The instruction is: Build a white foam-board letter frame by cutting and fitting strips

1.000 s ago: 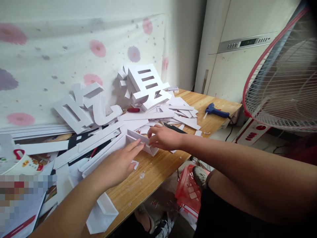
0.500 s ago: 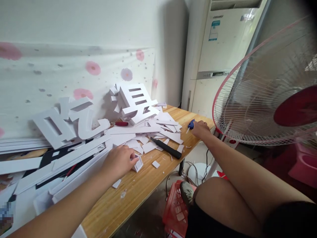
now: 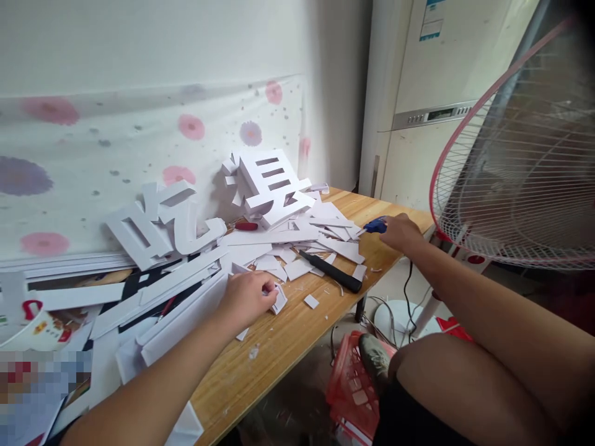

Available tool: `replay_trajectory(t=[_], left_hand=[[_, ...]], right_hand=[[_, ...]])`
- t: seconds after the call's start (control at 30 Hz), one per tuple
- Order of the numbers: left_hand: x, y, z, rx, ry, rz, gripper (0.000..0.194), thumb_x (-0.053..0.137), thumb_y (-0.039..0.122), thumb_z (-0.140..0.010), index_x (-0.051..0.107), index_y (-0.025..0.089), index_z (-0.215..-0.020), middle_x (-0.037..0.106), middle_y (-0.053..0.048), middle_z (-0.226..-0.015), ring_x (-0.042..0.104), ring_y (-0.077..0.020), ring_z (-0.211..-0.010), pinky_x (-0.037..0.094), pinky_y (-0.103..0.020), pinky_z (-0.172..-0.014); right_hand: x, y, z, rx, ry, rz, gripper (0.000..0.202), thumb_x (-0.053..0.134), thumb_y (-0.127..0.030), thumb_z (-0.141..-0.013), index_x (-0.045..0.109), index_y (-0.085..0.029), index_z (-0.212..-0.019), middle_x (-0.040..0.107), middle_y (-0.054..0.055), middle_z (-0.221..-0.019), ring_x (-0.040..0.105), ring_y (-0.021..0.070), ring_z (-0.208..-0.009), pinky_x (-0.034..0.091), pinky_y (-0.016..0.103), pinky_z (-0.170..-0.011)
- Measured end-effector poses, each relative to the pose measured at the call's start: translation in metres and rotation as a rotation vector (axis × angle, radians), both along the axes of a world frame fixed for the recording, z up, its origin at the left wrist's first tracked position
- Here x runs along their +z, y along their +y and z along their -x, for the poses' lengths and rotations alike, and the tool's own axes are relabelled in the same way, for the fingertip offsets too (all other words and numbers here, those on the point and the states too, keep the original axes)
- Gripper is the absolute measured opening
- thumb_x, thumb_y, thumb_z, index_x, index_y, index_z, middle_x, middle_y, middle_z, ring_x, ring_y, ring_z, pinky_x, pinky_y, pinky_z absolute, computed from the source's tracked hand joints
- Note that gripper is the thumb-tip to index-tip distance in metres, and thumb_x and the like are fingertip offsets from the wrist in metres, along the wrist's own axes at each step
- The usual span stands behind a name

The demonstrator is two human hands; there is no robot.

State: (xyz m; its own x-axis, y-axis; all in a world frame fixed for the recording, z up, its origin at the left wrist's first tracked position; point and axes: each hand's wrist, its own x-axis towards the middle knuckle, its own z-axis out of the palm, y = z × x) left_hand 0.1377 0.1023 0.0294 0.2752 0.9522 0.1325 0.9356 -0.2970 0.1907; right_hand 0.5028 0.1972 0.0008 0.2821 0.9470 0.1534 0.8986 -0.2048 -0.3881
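My left hand is closed, its fingers curled on a small white foam-board piece low over the wooden table. Most of that piece is hidden by my fingers. My right hand grips a blue glue gun near the table's right end, its thin tip pointing left toward the scraps. A black-handled cutter lies between my hands. Beside it is a small white square. White built-up characters, one with slots and one lower left, lean near the wall.
White strips and offcuts cover the table's back, with a red-handled tool among them. A patterned cup stands at left. A fan is close to my right arm. A red basket sits below the table edge.
My right hand has turned the glue gun from pointing downward to pointing left. My left hand stays on the white piece. The whole view has shifted with my head.
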Motion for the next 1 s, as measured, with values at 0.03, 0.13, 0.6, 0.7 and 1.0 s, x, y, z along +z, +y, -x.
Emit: replay_trajectory(t=[0.03, 0.13, 0.6, 0.7, 1.0], left_hand=[[0.0, 0.0, 0.001, -0.003, -0.019, 0.001, 0.014, 0.056, 0.025, -0.076, 0.061, 0.02, -0.064, 0.07, -0.001, -0.076, 0.061, -0.0193, -0.074, 0.039, -0.03, -0.07], [0.001, -0.002, 0.002, -0.018, -0.085, -0.005, 0.014, 0.055, 0.024, -0.077, 0.061, 0.02, -0.065, 0.07, -0.001, -0.074, 0.061, -0.0198, -0.072, 0.04, -0.031, -0.07], [0.011, -0.007, 0.016, -0.324, -0.616, -0.306, 0.008, 0.06, 0.021, -0.084, 0.064, 0.019, -0.077, 0.061, -0.001, -0.078, 0.058, -0.0132, -0.074, 0.045, -0.025, -0.069], [0.011, -0.006, 0.015, -0.325, -0.68, -0.308, 0.008, 0.062, 0.018, -0.083, 0.065, 0.019, -0.076, 0.061, -0.001, -0.078, 0.058, -0.0126, -0.072, 0.045, -0.024, -0.067], [0.009, -0.005, 0.014, -0.294, -0.751, -0.266, 0.006, 0.064, 0.017, -0.081, 0.068, 0.019, -0.077, 0.063, -0.002, -0.076, 0.06, -0.0131, -0.072, 0.047, -0.024, -0.066]], right_hand=[[0.008, -0.008, 0.006, 0.038, 0.049, -0.038, 0.03, 0.066, -0.022, -0.089, 0.059, -0.012, -0.117, 0.054, 0.01, -0.119, 0.052, 0.0255, -0.11, 0.044, 0.044, -0.095], [0.036, -0.036, 0.03, 0.173, 0.244, -0.133, 0.041, 0.062, -0.012, -0.079, 0.061, -0.014, -0.12, 0.063, 0.009, -0.104, 0.059, 0.024, -0.097, 0.048, 0.032, -0.085], [0.066, -0.124, 0.111, 0.734, 1.131, 0.046, 0.031, 0.078, -0.035, -0.072, 0.062, -0.015, -0.09, 0.056, 0.002, -0.076, 0.048, 0.0092, -0.054, 0.043, 0.02, -0.046], [0.062, -0.122, 0.115, 0.782, 1.098, 0.146, 0.029, 0.075, -0.037, -0.075, 0.06, -0.015, -0.085, 0.053, 0.001, -0.069, 0.046, 0.0089, -0.053, 0.04, 0.018, -0.045], [0.057, -0.119, 0.122, 0.815, 0.925, 0.262, 0.026, 0.07, -0.036, -0.076, 0.056, -0.015, -0.079, 0.048, -0.002, -0.059, 0.042, 0.008, -0.048, 0.034, 0.017, -0.041]])
